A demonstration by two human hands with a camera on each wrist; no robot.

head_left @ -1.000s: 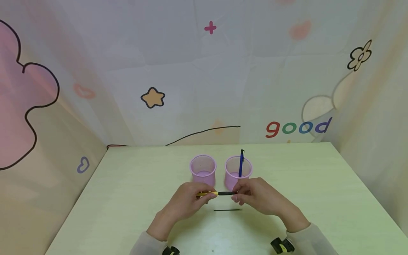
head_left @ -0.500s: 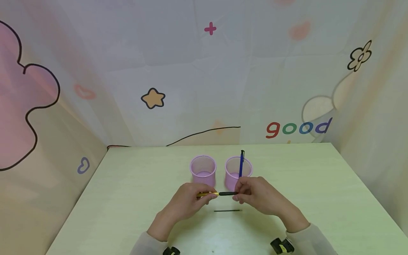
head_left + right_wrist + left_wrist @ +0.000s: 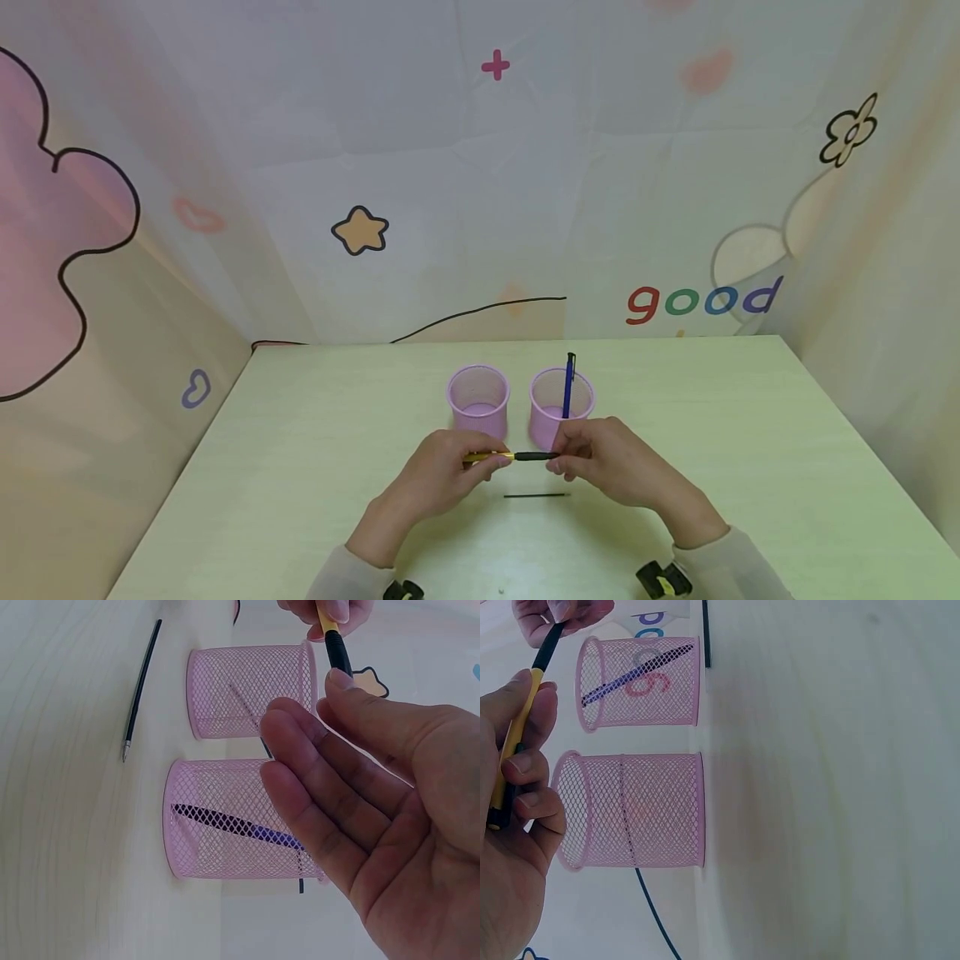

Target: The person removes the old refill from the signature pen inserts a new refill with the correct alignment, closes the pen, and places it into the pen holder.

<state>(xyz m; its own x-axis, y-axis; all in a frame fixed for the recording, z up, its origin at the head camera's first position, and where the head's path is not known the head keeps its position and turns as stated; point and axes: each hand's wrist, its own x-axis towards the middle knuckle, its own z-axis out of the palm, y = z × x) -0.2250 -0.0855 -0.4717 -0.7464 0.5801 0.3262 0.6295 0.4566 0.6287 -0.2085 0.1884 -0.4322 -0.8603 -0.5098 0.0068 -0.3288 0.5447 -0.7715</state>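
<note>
A yellow pen with a black grip section lies level between my two hands, above the table. My left hand grips its yellow barrel, with the fingers wrapped round it in the left wrist view. At the black end, my right hand pinches the tip between thumb and forefinger; its other fingers extend loosely in the right wrist view. Below the hands, a thin black pen refill with a metal point lies on the table, apart from both.
Two pink mesh pen cups stand side by side just beyond the hands. The left cup holds nothing visible; in the right cup leans a blue pen. A printed curtain hangs behind the pale table.
My right fingertips have shifted slightly at the pen's black end. The left hand, the pen, the refill and the cups keep their places.
</note>
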